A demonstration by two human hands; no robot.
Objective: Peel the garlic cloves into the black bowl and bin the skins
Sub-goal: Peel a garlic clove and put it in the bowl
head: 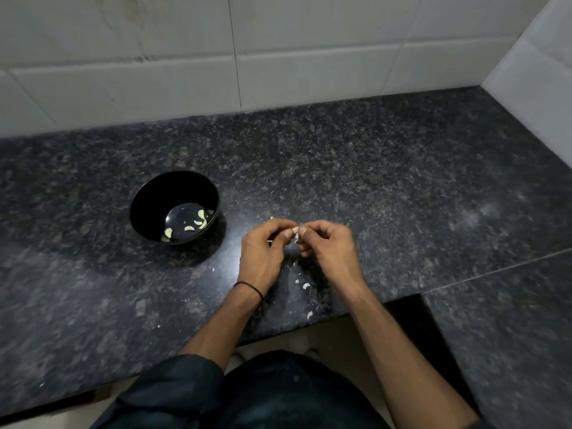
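Observation:
A black bowl (145, 209) stands on the dark granite counter (387, 181), left of my hands, with several peeled garlic cloves (198, 222) in its bottom. My left hand (263, 252) and my right hand (329, 247) meet above the counter, and both pinch one small pale garlic clove (295, 232) between their fingertips. Bits of white garlic skin (305, 285) lie scattered on the counter below my hands, one of them near the front edge.
White tiled walls (278, 57) rise behind the counter and at the right. The counter's front edge steps forward at the right, along a seam (495, 270). No bin is in view.

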